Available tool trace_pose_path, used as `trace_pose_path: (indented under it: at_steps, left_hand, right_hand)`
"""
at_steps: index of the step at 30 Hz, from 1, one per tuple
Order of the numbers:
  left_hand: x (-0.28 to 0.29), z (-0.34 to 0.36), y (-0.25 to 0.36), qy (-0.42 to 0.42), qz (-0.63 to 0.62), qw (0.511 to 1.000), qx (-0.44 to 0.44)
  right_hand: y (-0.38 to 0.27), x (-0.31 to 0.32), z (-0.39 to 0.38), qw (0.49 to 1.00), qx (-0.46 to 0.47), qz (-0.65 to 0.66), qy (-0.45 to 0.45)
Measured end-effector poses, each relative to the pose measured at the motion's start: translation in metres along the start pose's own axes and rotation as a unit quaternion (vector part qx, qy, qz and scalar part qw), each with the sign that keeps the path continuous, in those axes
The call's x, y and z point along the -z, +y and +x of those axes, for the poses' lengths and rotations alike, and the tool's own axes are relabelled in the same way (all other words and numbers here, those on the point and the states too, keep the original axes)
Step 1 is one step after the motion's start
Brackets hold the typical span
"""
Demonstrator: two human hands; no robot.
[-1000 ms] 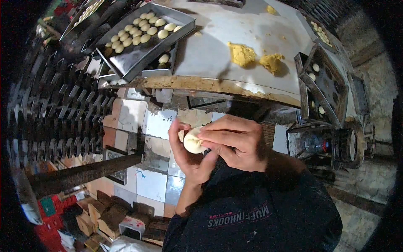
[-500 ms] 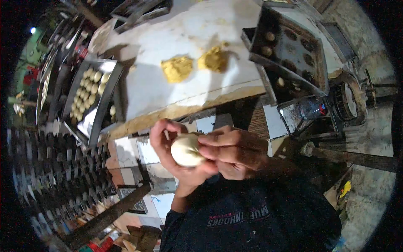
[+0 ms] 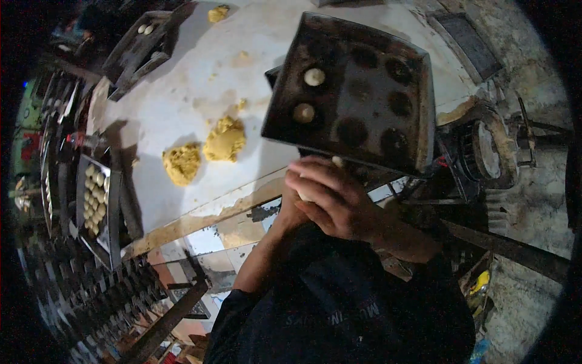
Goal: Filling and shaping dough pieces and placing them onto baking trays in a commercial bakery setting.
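Faintly lettered black shirt point(image 3: 339, 303) | right fingers point(image 3: 327, 175) cover pale dough ball point(image 3: 305, 197)

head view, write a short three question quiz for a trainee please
1. How many dough balls lie in the upper dark square tray?
2. True or false: the big yellow lumps lie in a tray.
3. Which hand is mostly hidden by the other: A) left, B) right?

Key: 1. Two. 2. False; the yellow lumps lie on the table. 3. A; the right hand covers the left hand.
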State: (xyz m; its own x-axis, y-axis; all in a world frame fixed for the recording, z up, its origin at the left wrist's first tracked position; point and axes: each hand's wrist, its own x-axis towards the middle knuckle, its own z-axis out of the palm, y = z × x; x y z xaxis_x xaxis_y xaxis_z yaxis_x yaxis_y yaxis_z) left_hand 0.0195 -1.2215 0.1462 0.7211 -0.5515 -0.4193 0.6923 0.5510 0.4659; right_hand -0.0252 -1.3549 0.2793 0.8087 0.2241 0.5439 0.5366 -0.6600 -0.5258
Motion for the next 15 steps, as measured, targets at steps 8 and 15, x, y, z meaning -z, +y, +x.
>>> trace_pose_path:
  at_steps: [8, 15]
  left_hand:
    - [-0.057, 0.000, 0.068, -0.077, 0.508, 0.856, -0.058]
    - [0.045, -0.049, 0.126, 0.094, 0.401, 0.897, -0.161]
  right_hand:
    - [0.170, 0.034, 0.003, 0.954, -0.273, 0.117, 0.045]
    - [0.276, -0.004, -0.013, 0.947, -0.228, -0.191, -0.122]
